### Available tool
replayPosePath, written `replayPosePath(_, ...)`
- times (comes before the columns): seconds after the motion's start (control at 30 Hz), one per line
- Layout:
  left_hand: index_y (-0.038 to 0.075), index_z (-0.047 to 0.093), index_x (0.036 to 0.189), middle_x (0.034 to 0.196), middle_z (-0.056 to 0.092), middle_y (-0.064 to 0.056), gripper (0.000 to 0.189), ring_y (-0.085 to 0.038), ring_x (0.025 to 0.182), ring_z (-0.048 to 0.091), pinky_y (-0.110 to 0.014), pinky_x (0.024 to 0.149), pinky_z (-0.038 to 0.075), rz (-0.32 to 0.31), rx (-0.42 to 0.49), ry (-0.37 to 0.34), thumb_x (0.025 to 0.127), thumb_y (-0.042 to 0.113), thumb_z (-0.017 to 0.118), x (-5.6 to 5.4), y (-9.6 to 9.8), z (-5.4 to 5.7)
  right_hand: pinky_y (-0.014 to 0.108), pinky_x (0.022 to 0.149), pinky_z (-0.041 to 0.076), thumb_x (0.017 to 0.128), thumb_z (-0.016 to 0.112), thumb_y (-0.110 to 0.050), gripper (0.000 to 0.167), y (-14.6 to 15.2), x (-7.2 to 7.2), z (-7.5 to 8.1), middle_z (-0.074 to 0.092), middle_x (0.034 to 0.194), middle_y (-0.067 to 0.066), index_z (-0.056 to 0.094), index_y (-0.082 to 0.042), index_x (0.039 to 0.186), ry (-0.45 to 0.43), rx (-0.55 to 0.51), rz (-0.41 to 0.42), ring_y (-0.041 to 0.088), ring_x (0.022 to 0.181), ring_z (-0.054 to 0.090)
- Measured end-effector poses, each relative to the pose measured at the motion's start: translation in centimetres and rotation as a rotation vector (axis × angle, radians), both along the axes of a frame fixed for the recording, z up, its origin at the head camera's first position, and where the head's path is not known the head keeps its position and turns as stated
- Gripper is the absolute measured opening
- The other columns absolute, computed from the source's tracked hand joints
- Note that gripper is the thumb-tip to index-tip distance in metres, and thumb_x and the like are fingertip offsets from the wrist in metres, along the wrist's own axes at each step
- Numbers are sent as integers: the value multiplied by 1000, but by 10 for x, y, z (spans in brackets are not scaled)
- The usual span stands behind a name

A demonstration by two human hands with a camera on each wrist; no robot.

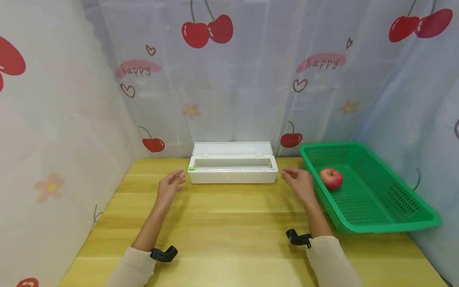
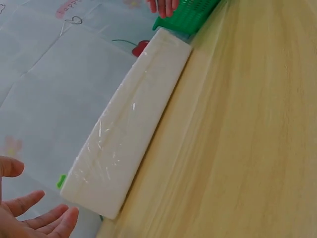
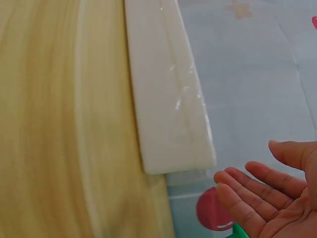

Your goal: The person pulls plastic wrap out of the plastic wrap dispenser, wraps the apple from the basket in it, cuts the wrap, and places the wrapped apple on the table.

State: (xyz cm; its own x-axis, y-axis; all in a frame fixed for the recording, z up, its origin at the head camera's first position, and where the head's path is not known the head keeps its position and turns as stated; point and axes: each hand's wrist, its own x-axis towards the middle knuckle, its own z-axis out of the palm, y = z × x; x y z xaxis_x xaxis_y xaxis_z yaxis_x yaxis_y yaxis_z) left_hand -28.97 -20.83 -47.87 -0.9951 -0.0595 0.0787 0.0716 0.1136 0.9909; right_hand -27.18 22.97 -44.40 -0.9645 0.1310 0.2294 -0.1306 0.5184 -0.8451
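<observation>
A long white box (image 1: pixel 233 177) with its lid (image 1: pixel 232 148) raised at the back stands at the far edge of the table. Clear film clings to its front face in both wrist views, and a small green slider (image 1: pixel 191 168) sits at its front left corner. Just off the box's left end is my left hand (image 1: pixel 171 186), fingers spread and loosely bent, holding nothing. My right hand (image 1: pixel 299 184) hovers by the opposite end, its palm facing the box and its fingers relaxed around bare air. In the right wrist view the fingertips (image 3: pixel 223 191) are close to the box's end.
To the right stands a green plastic basket (image 1: pixel 387 229) with perforated walls, close beside my right forearm. A red apple (image 1: pixel 331 179) lies inside against its left wall. A cherry-printed curtain (image 1: pixel 244 99) hangs behind the wooden table (image 1: pixel 229 227) and along both sides.
</observation>
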Motion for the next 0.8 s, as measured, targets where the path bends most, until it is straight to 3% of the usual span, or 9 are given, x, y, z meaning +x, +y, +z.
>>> replayPosePath(0.1, -3, 50, 145, 142, 53, -27, 44, -44, 129, 53, -52, 105, 48, 7, 36, -57, 107, 21, 52, 2, 2, -6, 16, 74, 56, 101, 64, -18, 35, -2, 0, -12, 73, 108, 26, 67, 10, 123, -58, -98, -1, 33, 98, 73)
replayPosePath(0.33, -7, 52, 141, 142, 53, -27, 42, -41, 129, 54, -44, 106, 49, 40, 172, -155, 106, 16, 54, -3, 10, -20, 34, 86, 60, 100, 65, -15, 35, -6, -8, -30, 71, 111, 27, 66, 11, 123, -147, -256, -40, 23, 95, 73)
replayPosePath(0.6, -8, 57, 136, 140, 57, -24, 38, -37, 130, 56, -41, 107, 48, 50, 191, -117, 105, 14, 57, -6, 16, -34, 40, 94, 57, 99, 66, -12, 36, -13, -16, -43, 68, 118, 29, 64, 13, 125, -211, -388, -34, 24, 99, 73)
replayPosePath(0.8, -3, 58, 138, 141, 60, -17, 40, -28, 129, 58, -36, 106, 49, -13, 194, -133, 103, 15, 62, -10, 18, -38, 43, 97, 54, 100, 66, -12, 36, -15, -19, -48, 71, 115, 25, 64, 14, 125, -235, -459, -43, 18, 92, 74)
